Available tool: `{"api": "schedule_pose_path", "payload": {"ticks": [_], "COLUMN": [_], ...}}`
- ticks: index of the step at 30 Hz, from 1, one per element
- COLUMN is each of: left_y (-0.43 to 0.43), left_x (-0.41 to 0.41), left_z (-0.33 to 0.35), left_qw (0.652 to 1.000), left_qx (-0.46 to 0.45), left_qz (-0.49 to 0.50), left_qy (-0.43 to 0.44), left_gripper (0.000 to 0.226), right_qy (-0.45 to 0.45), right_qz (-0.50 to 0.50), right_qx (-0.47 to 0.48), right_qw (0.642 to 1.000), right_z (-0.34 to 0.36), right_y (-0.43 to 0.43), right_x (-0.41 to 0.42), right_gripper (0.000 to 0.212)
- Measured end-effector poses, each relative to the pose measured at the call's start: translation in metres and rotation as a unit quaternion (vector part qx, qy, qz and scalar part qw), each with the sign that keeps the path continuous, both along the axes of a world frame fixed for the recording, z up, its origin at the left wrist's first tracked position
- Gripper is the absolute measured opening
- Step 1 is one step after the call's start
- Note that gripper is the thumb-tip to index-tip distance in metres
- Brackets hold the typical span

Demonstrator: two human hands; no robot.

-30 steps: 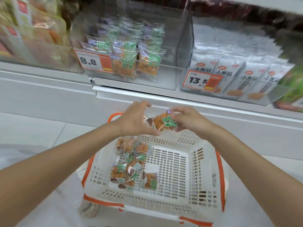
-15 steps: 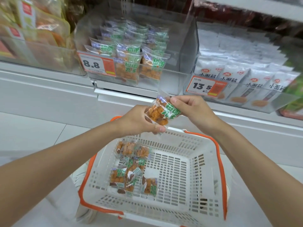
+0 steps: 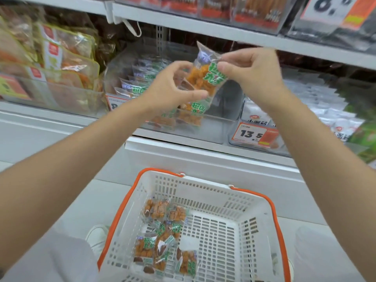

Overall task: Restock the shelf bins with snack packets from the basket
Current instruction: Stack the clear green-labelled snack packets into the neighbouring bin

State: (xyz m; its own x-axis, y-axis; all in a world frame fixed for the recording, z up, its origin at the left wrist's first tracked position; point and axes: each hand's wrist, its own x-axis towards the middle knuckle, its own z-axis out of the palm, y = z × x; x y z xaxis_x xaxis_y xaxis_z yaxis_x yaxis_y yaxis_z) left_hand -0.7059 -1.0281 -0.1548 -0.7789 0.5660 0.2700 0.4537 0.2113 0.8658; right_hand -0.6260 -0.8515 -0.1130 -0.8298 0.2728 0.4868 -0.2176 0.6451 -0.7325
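One snack packet (image 3: 204,77) is on its way to the shelf. It hangs upright and slightly tilted in the air in front of the clear bin (image 3: 213,136) that holds its own kind, above the bin's front wall and not yet inside. Both hands carry it. The left hand (image 3: 171,88) pinches its lower left edge between thumb and curled fingers, and the right hand (image 3: 252,76) pinches its upper right corner the same way, fingertips closed on the wrapper. Behind and below it, the stocked packets (image 3: 189,117) with the same green label stand in rows in that bin, which looks only partly filled, with room toward its right side. Down on the floor, the white basket (image 3: 254,208) with orange handles holds a small heap of loose packets (image 3: 162,237) in its left half. There are roughly half a dozen, though overlaps make an exact count unsure, and the right half shows bare mesh. The job therefore looks well under way but unfinished: this packet has to be set into a row, then each one from the heap in turn. The neighbouring bin (image 3: 283,147) of white packets, behind a 13.5 price tag (image 3: 252,135), seems well stocked, and nothing in the basket matches it.
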Motion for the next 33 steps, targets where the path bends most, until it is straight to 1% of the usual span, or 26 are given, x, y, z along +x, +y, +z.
{"api": "schedule_pose_path", "payload": {"ticks": [2,5,7,9,13,14,16,21,22,23,24,26,27,28,30,31,32,33], "left_y": [-0.002,-0.003,-0.002,0.001,0.005,0.005,0.004,0.005,0.004,0.003,0.001,-0.006,-0.01,-0.013,-0.018,-0.02,-0.023,-0.026], "left_x": [-0.019,-0.034,-0.037,-0.039,-0.046,-0.046,-0.046,-0.042,-0.04,-0.037,-0.034,-0.024,-0.017,-0.008,0.012,0.024,0.036,0.047], "left_z": [-0.01,-0.033,-0.038,-0.037,-0.045,-0.047,-0.05,-0.052,-0.052,-0.053,-0.055,-0.061,-0.065,-0.07,-0.087,-0.099,-0.113,-0.126], "left_qw": [0.998,0.991,0.986,0.983,0.972,0.97,0.965,0.943,0.94,0.937,0.931,0.917,0.911,0.904,0.895,0.9,0.913,0.929], "left_qx": [-0.026,-0.091,-0.113,-0.124,-0.175,-0.185,-0.195,-0.245,-0.244,-0.236,-0.223,-0.176,-0.15,-0.132,-0.119,-0.126,-0.148,-0.183], "left_qz": [0.05,0.071,0.074,0.07,0.06,0.065,0.089,0.113,0.12,0.131,0.147,0.181,0.183,0.166,0.102,0.075,0.057,0.043], "left_qy": [0.021,0.061,0.1,0.115,0.142,0.145,0.151,0.195,0.207,0.224,0.248,0.307,0.339,0.372,0.418,0.411,0.375,0.32], "left_gripper": [0.055,0.042,0.039,0.036,0.01,0.009,0.016,0.028,0.029,0.029,0.028,0.024,0.02,0.017,0.014,0.014,0.014,0.015], "right_qy": [-0.033,-0.103,-0.124,-0.137,-0.185,-0.194,-0.205,-0.228,-0.214,-0.178,-0.125,-0.011,0.02,0.027,-0.012,-0.052,-0.106,-0.17], "right_qz": [-0.025,-0.043,-0.047,-0.053,-0.059,-0.062,-0.062,-0.047,-0.051,-0.062,-0.074,-0.084,-0.082,-0.077,-0.065,-0.058,-0.052,-0.044], "right_qx": [0.038,0.079,0.084,0.073,0.083,0.08,0.088,0.109,0.117,0.128,0.137,0.138,0.131,0.122,0.102,0.093,0.083,0.071], "right_qw": [0.998,0.991,0.988,0.986,0.978,0.976,0.973,0.967,0.969,0.974,0.98,0.987,0.988,0.989,0.993,0.993,0.989,0.982], "right_z": [-0.012,-0.04,-0.055,-0.066,-0.085,-0.087,-0.088,-0.084,-0.086,-0.087,-0.089,-0.096,-0.102,-0.11,-0.133,-0.147,-0.164,-0.182], "right_y": [0.002,0.003,0.003,0.004,0.003,0.003,0.003,0.002,0.001,-0.001,-0.004,-0.012,-0.016,-0.02,-0.03,-0.034,-0.038,-0.04], "right_x": [-0.019,-0.035,-0.038,-0.04,-0.04,-0.04,-0.04,-0.041,-0.038,-0.034,-0.027,-0.009,0.001,0.011,0.032,0.042,0.053,0.064], "right_gripper": [0.016,0.015,0.014,0.012,0.004,0.008,0.02,0.026,0.03,0.033,0.035,0.029,0.025,0.022,0.018,0.017,0.017,0.018]}}
